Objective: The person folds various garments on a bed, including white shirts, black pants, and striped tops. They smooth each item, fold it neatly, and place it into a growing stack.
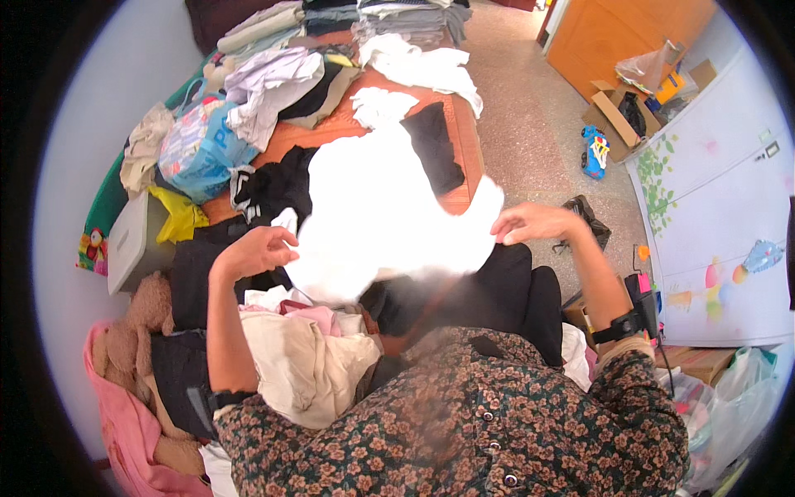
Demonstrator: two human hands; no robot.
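Note:
A white garment [385, 217], so bright that its folds are washed out, lies spread in front of me, its near edge close to my lap. At its left edge is my left hand [258, 251], fingers bent, thumb and fingertips against the cloth; whether they grip it is unclear. My right hand [537, 222] pinches the garment's right edge between thumb and fingers. Under and beyond the garment lie a black garment with white stripes [279, 186] and a folded dark cloth [435, 149]. A cream cloth [304, 354] is heaped beside my left forearm.
Folded clothes stand in stacks [404, 22] at the far end of the reddish-brown mat [463, 130]. Leftward are a blue printed bag [205, 146], a lidded plastic box [133, 239] and a plush toy [124, 341]. A toy car [595, 152] and cardboard box [615, 118] sit on the floor.

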